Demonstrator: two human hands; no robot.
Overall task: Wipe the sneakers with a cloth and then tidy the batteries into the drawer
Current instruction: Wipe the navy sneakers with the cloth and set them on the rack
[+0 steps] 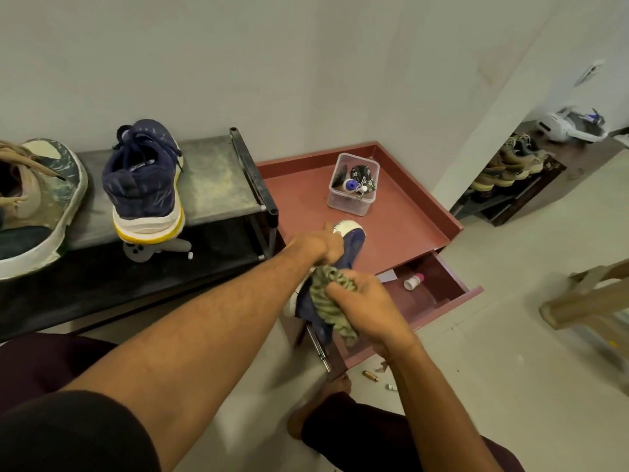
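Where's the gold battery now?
Head view, lower right of centre: the gold battery lies on the floor below the corner of the open drawer, a small white item beside it.

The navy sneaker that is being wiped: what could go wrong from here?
1. The left hand holds the navy sneaker near the open drawer while the right hand rubs it with the cloth; dirt may drop inside.
2. The batteries lie on the floor beside the foot; a step could kick them away.

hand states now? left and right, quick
Left hand: closed, gripping the sneaker.
Right hand: closed, holding the cloth against the sneaker.
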